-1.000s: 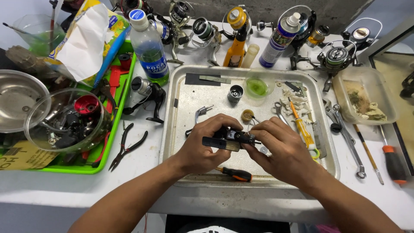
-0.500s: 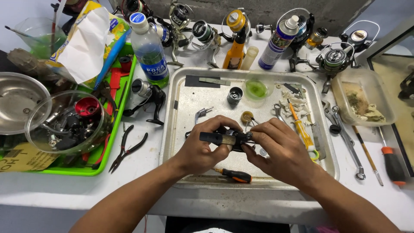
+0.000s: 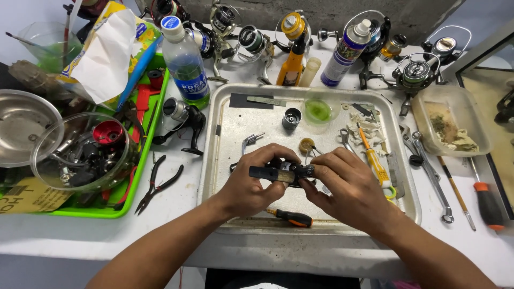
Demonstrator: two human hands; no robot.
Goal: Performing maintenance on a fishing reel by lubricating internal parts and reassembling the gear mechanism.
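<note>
Over the middle of a metal tray [image 3: 225, 160], both hands hold a black fishing reel body [image 3: 281, 172]. My left hand [image 3: 251, 184] grips its left end, where a flat black foot sticks out. My right hand [image 3: 345, 187] pinches the right side with its fingertips. Just below the hands an orange-and-black screwdriver [image 3: 292, 217] lies in the tray. A small brass part [image 3: 307, 145] and a dark cylinder [image 3: 292, 118] rest in the tray above the hands.
A green-tinted cup [image 3: 318, 111], an orange tool [image 3: 372, 160] and small parts share the tray. Black pliers [image 3: 155, 187] lie to the left, beside a green tray [image 3: 115, 211] holding a clear bowl [image 3: 80, 155]. Bottles, spray cans and several reels line the back. Wrenches [image 3: 428, 171] and a screwdriver [image 3: 484, 198] lie right.
The hands and the reel body have shifted slightly in the tray. My right fingers have closed in on the reel's right side. Nothing else moved.
</note>
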